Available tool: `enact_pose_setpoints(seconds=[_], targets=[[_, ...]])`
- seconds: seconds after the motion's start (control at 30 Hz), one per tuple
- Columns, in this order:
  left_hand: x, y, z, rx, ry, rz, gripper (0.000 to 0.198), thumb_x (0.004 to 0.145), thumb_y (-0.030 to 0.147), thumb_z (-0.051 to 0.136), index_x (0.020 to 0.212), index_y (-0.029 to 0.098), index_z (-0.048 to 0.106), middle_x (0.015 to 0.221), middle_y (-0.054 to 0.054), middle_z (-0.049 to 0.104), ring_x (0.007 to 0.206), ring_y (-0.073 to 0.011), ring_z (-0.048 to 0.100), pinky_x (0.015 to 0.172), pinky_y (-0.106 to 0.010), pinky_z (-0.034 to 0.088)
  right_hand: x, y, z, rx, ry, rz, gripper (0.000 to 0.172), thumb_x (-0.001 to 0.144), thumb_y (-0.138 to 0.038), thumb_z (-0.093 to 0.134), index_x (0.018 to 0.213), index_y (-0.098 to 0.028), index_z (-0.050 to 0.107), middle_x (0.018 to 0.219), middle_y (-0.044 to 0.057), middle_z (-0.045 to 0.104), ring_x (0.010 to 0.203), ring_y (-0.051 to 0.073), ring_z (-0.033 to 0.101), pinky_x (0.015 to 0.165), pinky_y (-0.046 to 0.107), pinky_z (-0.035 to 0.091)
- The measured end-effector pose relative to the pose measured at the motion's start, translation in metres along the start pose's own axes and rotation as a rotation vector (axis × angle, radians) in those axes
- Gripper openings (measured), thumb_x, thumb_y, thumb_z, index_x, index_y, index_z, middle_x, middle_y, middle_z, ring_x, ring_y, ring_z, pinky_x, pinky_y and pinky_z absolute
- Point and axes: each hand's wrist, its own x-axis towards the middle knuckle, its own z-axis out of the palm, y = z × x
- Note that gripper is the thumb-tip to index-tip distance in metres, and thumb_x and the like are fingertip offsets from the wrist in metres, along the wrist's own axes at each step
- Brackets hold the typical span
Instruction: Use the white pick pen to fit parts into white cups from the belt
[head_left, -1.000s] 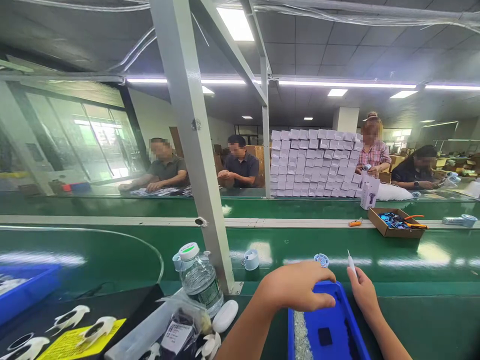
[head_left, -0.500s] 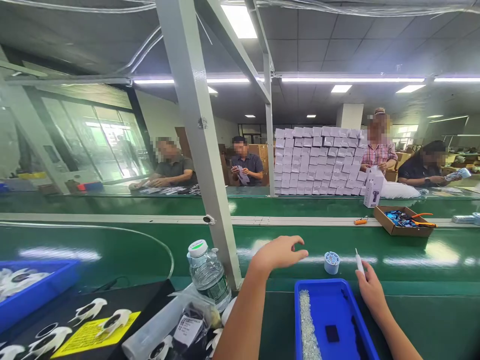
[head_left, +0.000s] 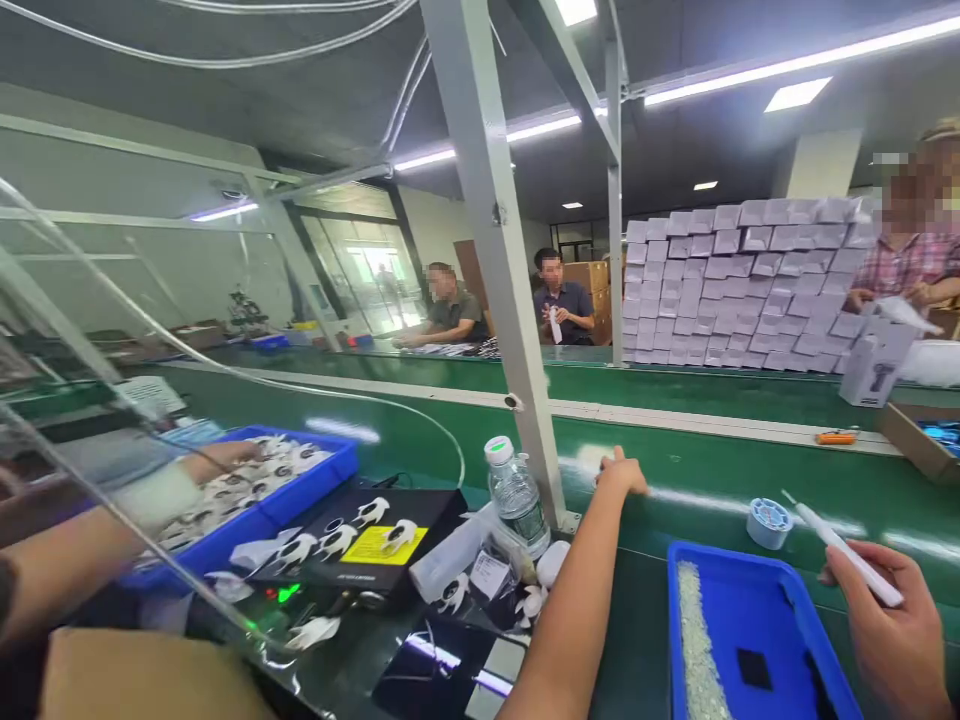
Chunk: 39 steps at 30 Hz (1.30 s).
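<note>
My left hand [head_left: 624, 474] reaches out over the green belt, just right of the grey post. Its fingers look spread and I see nothing in them, though they point partly away from me. In my right hand [head_left: 892, 610] is a white pen-like tool [head_left: 851, 558] with a thin metal tip, slanting up to the left. Near that tip a light blue round container [head_left: 769, 523] stands on the belt. Between my arms lies a blue tray [head_left: 677, 640] with a strip of small clear-white pieces [head_left: 699, 640] along its left side and a black square [head_left: 754, 668].
A grey post [head_left: 499, 240] rises beside a water bottle [head_left: 517, 497]. At left, a co-worker's hand [head_left: 217, 460] is in a blue bin [head_left: 341, 460] of white parts. An orange-handled tool [head_left: 835, 438] lies beyond the belt, before stacked white boxes [head_left: 735, 290].
My view has swung left, bringing the bin and the co-worker's arm into sight. My left hand has moved left, away from the round container. The white tool stays in my right hand.
</note>
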Motion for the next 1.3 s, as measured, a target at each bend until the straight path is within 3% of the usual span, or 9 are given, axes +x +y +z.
enact_pose_setpoints(seconds=[0.1, 0.23, 0.33, 0.47, 0.6, 0.73, 0.8, 1.0, 1.3], targets=[[0.009, -0.001, 0.003, -0.030, 0.052, -0.009, 0.059, 0.070, 0.024, 0.070, 0.128, 0.021, 0.060, 0.164, -0.011, 0.012, 0.147, -0.0392, 0.023, 0.103, -0.050, 0.049, -0.011, -0.001, 0.007, 0.001, -0.130, 0.012, 0.049, 0.060, -0.058, 0.075, 0.088, -0.020, 0.064, 0.067, 0.004, 0.068, 0.060, 0.021, 0.065, 0.051, 0.030, 0.051], [0.007, 0.001, 0.010, -0.052, 0.158, -0.019, 0.047, 0.079, 0.010, 0.054, 0.124, 0.019, 0.061, 0.159, -0.013, 0.025, 0.142, -0.0325, 0.035, 0.103, -0.047, 0.048, -0.019, -0.002, 0.016, 0.022, -0.297, -0.102, 0.049, 0.066, -0.065, 0.071, 0.080, -0.019, 0.063, 0.064, 0.004, 0.067, 0.053, 0.017, 0.063, 0.050, 0.027, 0.054], [0.008, 0.003, 0.015, -0.067, 0.228, -0.056, 0.044, 0.084, 0.008, 0.045, 0.125, 0.016, 0.059, 0.156, -0.017, 0.024, 0.141, -0.0333, 0.033, 0.104, -0.051, 0.046, -0.022, -0.003, 0.021, 0.034, -0.445, -0.195, 0.052, 0.076, -0.070, 0.061, 0.076, -0.019, 0.061, 0.061, 0.002, 0.063, 0.052, 0.014, 0.061, 0.051, 0.026, 0.054], [0.013, 0.003, 0.018, -0.119, 0.247, -0.027, 0.036, 0.084, 0.007, 0.045, 0.113, 0.016, 0.064, 0.147, -0.019, 0.033, 0.138, -0.0351, 0.037, 0.102, -0.054, 0.045, -0.025, 0.001, 0.025, -0.001, -0.559, -0.194, 0.052, 0.080, -0.071, 0.056, 0.082, -0.019, 0.059, 0.064, 0.003, 0.065, 0.054, 0.014, 0.063, 0.053, 0.026, 0.054], [0.013, 0.002, 0.010, -0.236, 0.240, 0.120, 0.029, 0.082, 0.010, 0.052, 0.107, 0.017, 0.064, 0.135, -0.015, 0.046, 0.116, -0.0262, 0.057, 0.096, -0.037, 0.050, -0.029, 0.003, 0.027, -0.044, -0.652, -0.192, 0.047, 0.083, -0.066, 0.056, 0.088, -0.019, 0.060, 0.072, 0.005, 0.069, 0.063, 0.017, 0.067, 0.063, 0.030, 0.057], [0.000, 0.009, -0.002, -0.379, 0.271, 0.255, 0.047, 0.084, 0.016, 0.055, 0.130, 0.019, 0.044, 0.131, -0.013, 0.050, 0.091, -0.0159, 0.062, 0.077, -0.028, 0.051, -0.031, 0.003, 0.027, -0.076, -0.712, -0.197, 0.037, 0.085, -0.057, 0.058, 0.090, -0.020, 0.061, 0.074, 0.005, 0.070, 0.069, 0.018, 0.068, 0.068, 0.033, 0.057], [-0.012, 0.014, -0.010, -0.511, 0.328, 0.311, 0.051, 0.084, 0.016, 0.055, 0.131, 0.020, 0.037, 0.123, -0.011, 0.053, 0.084, -0.0132, 0.059, 0.073, -0.026, 0.049, -0.030, 0.002, 0.027, -0.086, -0.723, -0.182, 0.034, 0.084, -0.054, 0.059, 0.090, -0.020, 0.061, 0.074, 0.005, 0.070, 0.069, 0.019, 0.068, 0.067, 0.033, 0.057], [-0.048, 0.020, -0.030, -0.890, 0.482, 0.396, 0.027, 0.083, 0.015, 0.058, 0.104, 0.021, 0.042, 0.105, -0.003, 0.054, 0.084, -0.0108, 0.054, 0.073, -0.024, 0.044, -0.030, 0.000, 0.026, -0.126, -0.736, -0.151, 0.030, 0.085, -0.050, 0.057, 0.090, -0.021, 0.060, 0.078, 0.005, 0.071, 0.072, 0.020, 0.070, 0.070, 0.035, 0.057], [-0.052, 0.019, -0.035, -1.121, 0.500, 0.492, 0.020, 0.081, 0.021, 0.062, 0.097, 0.018, 0.050, 0.102, -0.003, 0.058, 0.084, -0.0112, 0.056, 0.072, -0.024, 0.046, -0.029, -0.004, 0.026, -0.171, -0.722, -0.207, 0.030, 0.087, -0.051, 0.055, 0.082, -0.021, 0.056, 0.074, 0.004, 0.068, 0.065, 0.017, 0.065, 0.063, 0.030, 0.053]])
